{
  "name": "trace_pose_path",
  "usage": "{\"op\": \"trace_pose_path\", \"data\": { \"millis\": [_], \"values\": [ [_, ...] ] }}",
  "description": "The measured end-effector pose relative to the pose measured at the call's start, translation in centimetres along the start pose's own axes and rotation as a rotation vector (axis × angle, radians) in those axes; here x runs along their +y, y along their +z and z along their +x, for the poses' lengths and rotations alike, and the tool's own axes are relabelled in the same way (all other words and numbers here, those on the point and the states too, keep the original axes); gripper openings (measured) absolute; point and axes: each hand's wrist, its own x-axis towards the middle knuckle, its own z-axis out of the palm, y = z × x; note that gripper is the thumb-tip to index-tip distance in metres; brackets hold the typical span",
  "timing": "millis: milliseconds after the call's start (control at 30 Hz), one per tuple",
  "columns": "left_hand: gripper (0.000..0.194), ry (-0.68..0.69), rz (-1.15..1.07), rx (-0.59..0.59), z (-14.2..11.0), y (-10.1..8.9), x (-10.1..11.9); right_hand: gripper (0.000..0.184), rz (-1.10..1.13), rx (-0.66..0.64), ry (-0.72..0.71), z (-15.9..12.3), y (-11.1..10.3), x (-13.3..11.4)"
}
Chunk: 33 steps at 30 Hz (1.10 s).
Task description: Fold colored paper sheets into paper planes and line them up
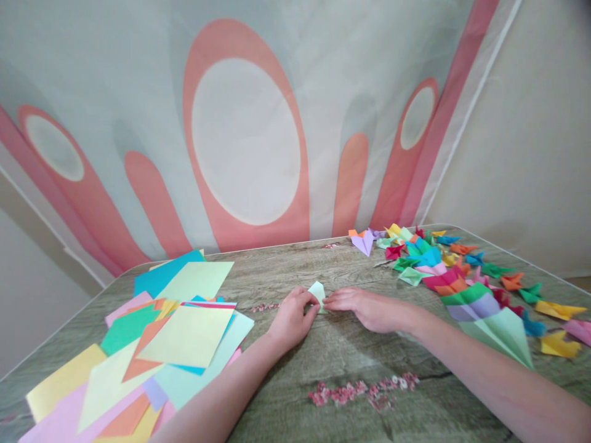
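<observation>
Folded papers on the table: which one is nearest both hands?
The small pale green folded paper, between the left hand and the right hand. The other folded papers lie apart from it, grouped off to the right.

Matt finishes on my feed
I see the small pale-green folded paper (pixel 316 290) as smooth and matt, the loose multicoloured paper sheets (pixel 188 338) likewise; the bright folded-paper shapes (pixel 501 332) look creased, the grey-brown wood-grain tabletop (pixel 272 394) dull, the pink-and-grey printed backdrop (pixel 244 141) matt, cloth-like.
</observation>
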Motion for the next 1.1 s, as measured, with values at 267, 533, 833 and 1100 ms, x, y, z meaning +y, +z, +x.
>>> {"op": "trace_pose_path", "data": {
  "millis": [267,533,833,1100],
  "values": [
    [0.010,-0.013,0.016,0.034,0.0,0.5,-0.2,0.064,-0.093,-0.050,0.012,0.1,0.3,-0.4],
    [0.009,-0.006,0.057,0.040,-0.2,0.3,-0.3,0.061,-0.164,-0.059,0.023,0.3,0.2,-1.6],
    [0.024,0.129,0.589,-0.157,-2.1,-0.6,2.4,0.058,-0.181,-0.051,0.026,0.4,0.4,-1.8],
    [0.045,-0.004,0.749,-0.180,-3.6,1.4,3.8,0.056,-0.167,-0.034,0.035,0.3,0.6,-1.5]
  ]
}}
